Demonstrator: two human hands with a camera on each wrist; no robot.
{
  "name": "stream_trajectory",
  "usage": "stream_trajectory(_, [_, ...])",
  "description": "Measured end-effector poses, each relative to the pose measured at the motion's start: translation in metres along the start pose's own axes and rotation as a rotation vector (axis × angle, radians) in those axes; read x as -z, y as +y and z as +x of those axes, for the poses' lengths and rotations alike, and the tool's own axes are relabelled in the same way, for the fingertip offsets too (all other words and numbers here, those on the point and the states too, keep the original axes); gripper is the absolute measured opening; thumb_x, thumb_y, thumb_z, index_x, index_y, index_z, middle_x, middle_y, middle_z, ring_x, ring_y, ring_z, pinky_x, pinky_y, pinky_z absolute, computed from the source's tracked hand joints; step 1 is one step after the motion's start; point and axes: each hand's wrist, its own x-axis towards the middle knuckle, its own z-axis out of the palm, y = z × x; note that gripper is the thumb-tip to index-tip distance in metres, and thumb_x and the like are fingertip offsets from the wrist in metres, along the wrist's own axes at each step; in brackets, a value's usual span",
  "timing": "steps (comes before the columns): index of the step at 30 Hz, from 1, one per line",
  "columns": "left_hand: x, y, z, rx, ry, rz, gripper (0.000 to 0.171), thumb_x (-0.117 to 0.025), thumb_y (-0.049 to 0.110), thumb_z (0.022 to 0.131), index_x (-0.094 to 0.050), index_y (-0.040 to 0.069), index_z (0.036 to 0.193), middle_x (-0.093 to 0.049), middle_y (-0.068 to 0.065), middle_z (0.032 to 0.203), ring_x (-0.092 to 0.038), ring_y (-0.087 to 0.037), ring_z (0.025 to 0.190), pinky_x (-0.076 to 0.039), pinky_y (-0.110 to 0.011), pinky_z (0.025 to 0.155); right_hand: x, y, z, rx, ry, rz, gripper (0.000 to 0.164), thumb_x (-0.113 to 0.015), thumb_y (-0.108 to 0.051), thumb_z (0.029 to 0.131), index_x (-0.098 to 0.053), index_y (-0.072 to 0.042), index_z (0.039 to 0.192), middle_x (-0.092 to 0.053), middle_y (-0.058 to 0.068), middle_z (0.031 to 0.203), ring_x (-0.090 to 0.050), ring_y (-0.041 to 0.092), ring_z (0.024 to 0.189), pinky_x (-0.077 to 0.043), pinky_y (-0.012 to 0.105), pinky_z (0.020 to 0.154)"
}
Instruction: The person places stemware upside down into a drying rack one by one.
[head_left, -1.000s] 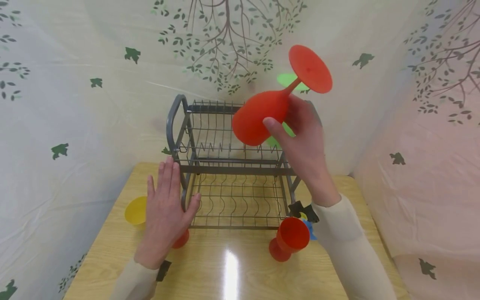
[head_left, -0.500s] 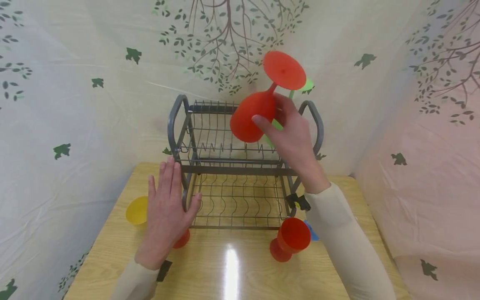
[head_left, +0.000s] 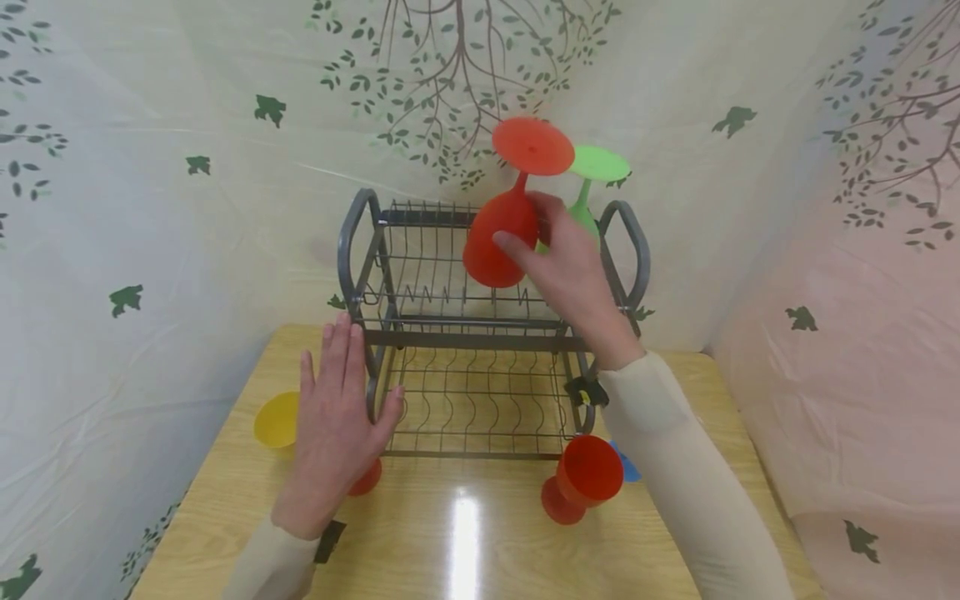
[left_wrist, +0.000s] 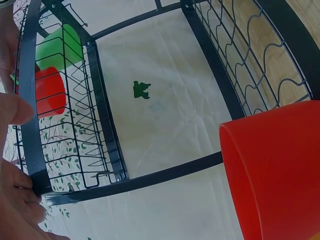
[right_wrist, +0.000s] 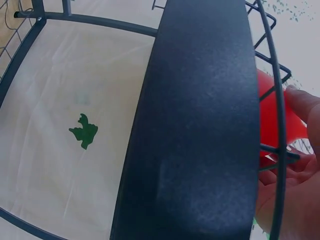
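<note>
My right hand [head_left: 566, 258] grips a red plastic wine glass [head_left: 501, 237] by its bowl, thumb on the near side. The glass is upside down, slightly tilted, with its round foot on top. Its bowl is at the upper tier of a dark two-tier dish rack [head_left: 480, 340]; through the wires it also shows in the left wrist view [left_wrist: 50, 92]. A green wine glass [head_left: 585, 212], also foot up, stands just right of it, partly hidden by my hand. My left hand [head_left: 337, 425] rests against the rack's left side, fingers straight in the head view.
A red goblet [head_left: 588, 471] stands at the rack's front right, with a blue item [head_left: 626, 462] behind it, partly covered by my sleeve. Left are a yellow cup [head_left: 276, 421] and a red thing [head_left: 367, 477], mostly hidden by my left hand. Patterned cloth [head_left: 187, 250] surrounds the table.
My right hand has carried the red wine glass left, and the glass has turned more upright, foot up. More of the green wine glass shows. The left hand has stayed in place.
</note>
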Motion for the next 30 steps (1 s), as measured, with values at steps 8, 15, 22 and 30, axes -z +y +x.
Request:
stream_trajectory(8, [-0.001, -0.002, 0.002, 0.003, -0.005, -0.009, 0.087, -0.054, 0.040, 0.094, -0.023, -0.006, 0.161, -0.020, -0.022, 0.169, -0.014, -0.035, 0.158, -0.010, -0.066, 0.123, -0.005, 0.004, 0.008, -0.018, -0.056, -0.056, 0.061, -0.072, -0.023, 0.099, -0.043, -0.011, 0.152, -0.058, 0.003, 0.145, -0.056, 0.018, 0.130, -0.052, 0.035, 0.105])
stream_trajectory(15, [-0.002, -0.004, 0.003, 0.011, -0.015, -0.016, 0.086, -0.053, 0.040, 0.095, -0.022, -0.005, 0.161, -0.012, -0.015, 0.173, -0.014, -0.035, 0.158, -0.010, -0.066, 0.123, -0.008, 0.006, 0.013, -0.054, -0.097, -0.086, 0.061, -0.072, -0.024, 0.099, -0.043, -0.011, 0.152, -0.058, 0.004, 0.144, -0.057, 0.020, 0.127, -0.054, 0.035, 0.102])
stream_trajectory(22, [-0.001, -0.003, 0.002, 0.014, -0.016, -0.008, 0.086, -0.054, 0.040, 0.095, -0.023, -0.006, 0.161, -0.012, -0.013, 0.173, -0.015, -0.035, 0.158, -0.011, -0.068, 0.122, -0.012, 0.007, 0.014, -0.075, -0.117, -0.084, 0.064, -0.072, -0.026, 0.099, -0.041, -0.009, 0.152, -0.059, 0.006, 0.144, -0.059, 0.022, 0.124, -0.056, 0.036, 0.098])
stream_trajectory(30, [-0.001, -0.002, 0.001, 0.012, -0.013, 0.006, 0.086, -0.055, 0.039, 0.094, -0.024, -0.006, 0.161, -0.014, -0.015, 0.172, -0.016, -0.036, 0.158, -0.013, -0.069, 0.122, -0.013, 0.009, 0.014, -0.111, -0.143, -0.135, 0.067, -0.072, -0.029, 0.099, -0.040, -0.007, 0.154, -0.058, 0.009, 0.145, -0.058, 0.025, 0.124, -0.055, 0.039, 0.100])
